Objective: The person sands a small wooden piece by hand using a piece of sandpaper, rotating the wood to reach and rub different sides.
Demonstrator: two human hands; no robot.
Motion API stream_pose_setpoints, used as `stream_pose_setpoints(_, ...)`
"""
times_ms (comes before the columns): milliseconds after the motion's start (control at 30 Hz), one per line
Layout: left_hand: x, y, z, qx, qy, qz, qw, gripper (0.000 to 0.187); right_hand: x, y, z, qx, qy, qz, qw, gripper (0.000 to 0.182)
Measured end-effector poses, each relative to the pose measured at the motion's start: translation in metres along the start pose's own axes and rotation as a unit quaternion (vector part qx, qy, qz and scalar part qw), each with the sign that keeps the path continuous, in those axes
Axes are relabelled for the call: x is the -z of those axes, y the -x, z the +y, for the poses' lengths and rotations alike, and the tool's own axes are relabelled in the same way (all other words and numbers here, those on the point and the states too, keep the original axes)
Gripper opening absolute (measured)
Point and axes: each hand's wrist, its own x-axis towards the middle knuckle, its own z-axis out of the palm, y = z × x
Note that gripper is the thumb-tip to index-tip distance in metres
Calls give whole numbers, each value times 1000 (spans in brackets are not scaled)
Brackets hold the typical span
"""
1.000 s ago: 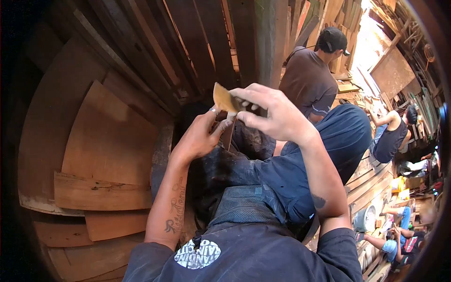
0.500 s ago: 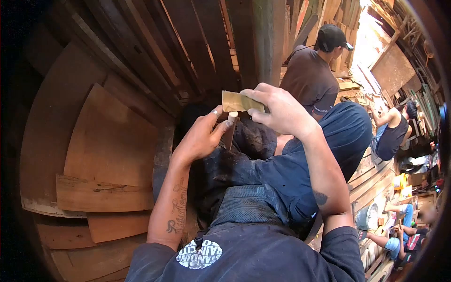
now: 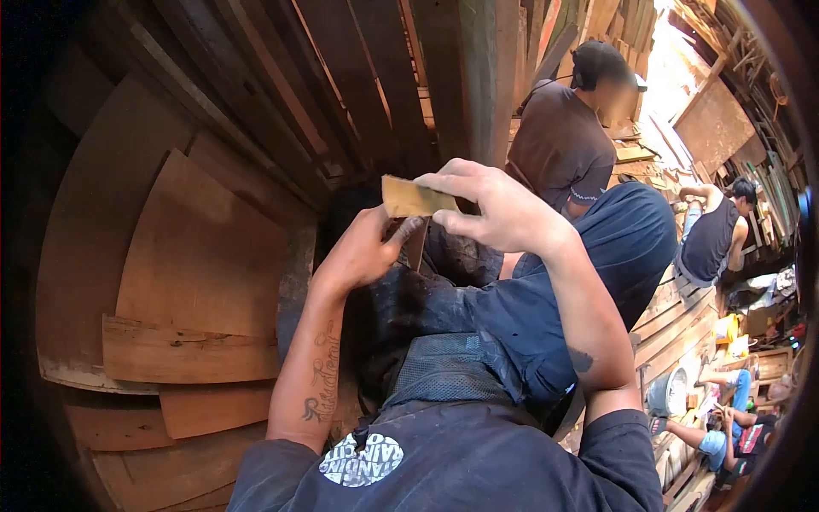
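Observation:
My right hand (image 3: 495,209) pinches a folded tan sheet of sandpaper (image 3: 409,198) and presses it across the top of a small dark wooden piece (image 3: 415,241). My left hand (image 3: 363,252) grips that wooden piece from below, thumb up beside it; most of the piece is hidden by the fingers. Both hands are raised above my knees, which are covered by dark blue trousers (image 3: 614,247).
Curved plywood boards (image 3: 196,256) lie stacked at the left, and planks (image 3: 358,77) lean upright behind. A person in a brown shirt (image 3: 559,141) stands just beyond my hands. Other people sit among wood scraps at the right (image 3: 712,239).
My right hand has slid the sandpaper leftward and a little lower over the wooden piece. The standing person has turned their head.

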Motion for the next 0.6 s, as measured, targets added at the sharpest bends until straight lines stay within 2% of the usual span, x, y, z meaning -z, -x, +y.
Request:
stream_pose_setpoints(100, 3, 0, 9, -1, 15, -10, 1000, 37, 0, 4, 20, -49, 128, 12, 991, 47)
stream_pose_setpoints(233, -6, -2, -5, -10, 28, 18, 999, 32, 5, 1, -2, 33, -45, 34, 998, 46)
stream_pose_setpoints(333, -2, 2, -2, 6, 16, 2, 1000, 32, -1, 1, 10, 12, 6, -6, 1000, 47)
stream_pose_setpoints(367, 0, 1, 2, -6, 8, 5, 1000, 32, -3, 5, 20, -8, 74, 18, 997, 48)
stream_pose_setpoints(467, -2, 1, 11, -13, 8, 12, 1000, 33, 4, 5, 17, -4, 67, 51, 996, 47)
stream_pose_setpoints(500, -3, 2, 12, -8, 11, 16, 1000, 34, 8, 3, 5, 20, 7, 52, 998, 45)
stream_pose_setpoints(600, -2, 3, 8, 38, 15, -8, 999, 34, 2, 0, -1, 32, -26, 6, 999, 45)
